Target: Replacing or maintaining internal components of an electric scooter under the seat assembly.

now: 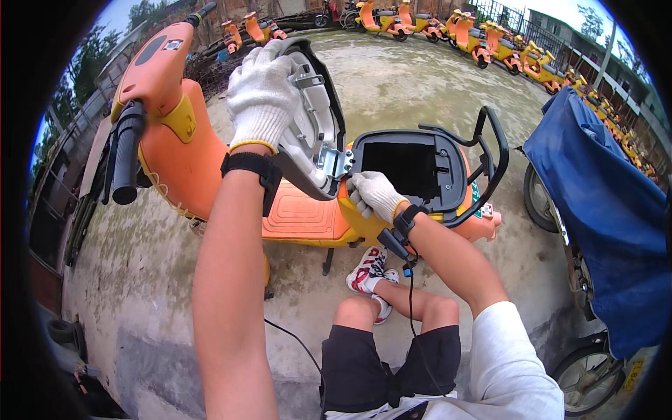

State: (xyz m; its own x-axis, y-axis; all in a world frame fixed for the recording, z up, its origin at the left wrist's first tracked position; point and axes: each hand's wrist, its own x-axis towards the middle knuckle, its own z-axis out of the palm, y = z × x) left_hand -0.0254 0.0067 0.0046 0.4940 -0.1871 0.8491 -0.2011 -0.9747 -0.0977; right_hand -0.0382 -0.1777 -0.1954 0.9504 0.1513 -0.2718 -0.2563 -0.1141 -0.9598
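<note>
An orange electric scooter (301, 217) stands in front of me with its seat (315, 126) lifted up on its hinge. My left hand (260, 94), in a white knit glove, grips the top edge of the raised seat and holds it up. Below it the black battery compartment (406, 168) lies open and dark inside. My right hand (374, 194), also gloved, rests on the front left rim of that compartment, fingers curled on the edge. Both wrists wear black straps. A black rear rack (490, 147) curves behind the compartment.
The scooter's black handlebar grip (126, 157) sticks out at the left. A vehicle under a blue cover (602, 217) stands close on the right. Rows of orange and yellow scooters (490, 42) line the far side of the concrete yard. A cable (413, 315) hangs from my right wrist.
</note>
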